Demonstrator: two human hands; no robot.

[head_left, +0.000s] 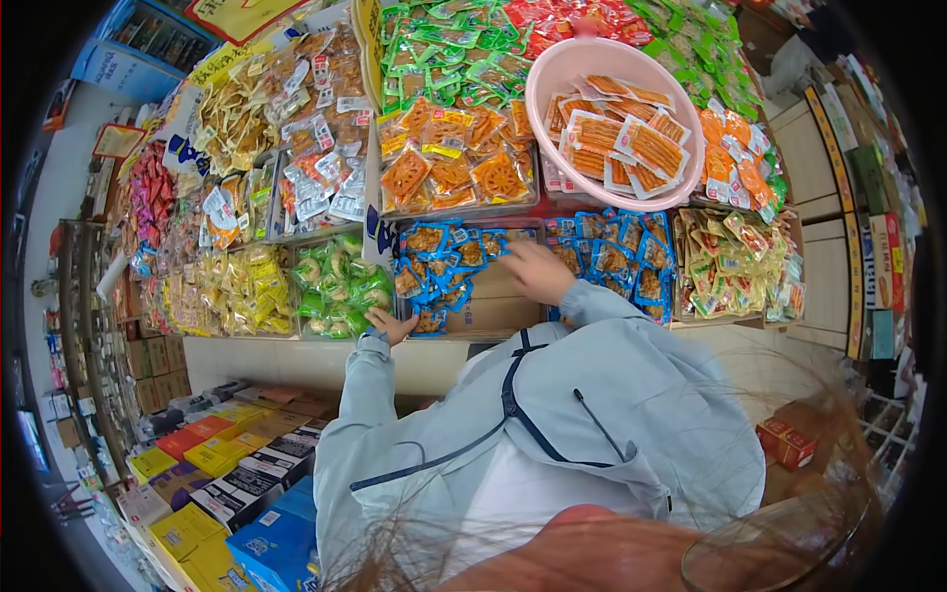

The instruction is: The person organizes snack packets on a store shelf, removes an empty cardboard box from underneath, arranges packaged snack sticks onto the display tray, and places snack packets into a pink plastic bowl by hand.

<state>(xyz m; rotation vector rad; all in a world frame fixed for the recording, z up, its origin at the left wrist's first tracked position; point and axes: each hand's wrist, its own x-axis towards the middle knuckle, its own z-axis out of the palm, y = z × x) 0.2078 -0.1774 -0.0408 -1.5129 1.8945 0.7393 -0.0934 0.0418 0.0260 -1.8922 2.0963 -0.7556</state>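
Small blue snack packets (pixel 426 259) fill the left and back of a shallow bin, where brown cardboard (pixel 498 301) shows at the bottom. My right hand (pixel 538 272) reaches over this bin with its fingers drawn together on a blue snack packet (pixel 492 243) at the back. Part of that grip is hidden by the hand itself. At the bin's front left corner rests my left hand (pixel 392 327), its fingers spread, beside the green snack bags (pixel 340 286). More blue packets (pixel 626 252) lie in the bin to the right.
A pink basin (pixel 538 123) of orange snack packs stands on the display behind my right hand. Yellow packets (pixel 247 291) lie to the left, and cream-coloured packets (pixel 735 261) to the right. Cartons (pixel 271 533) are stacked low at left.
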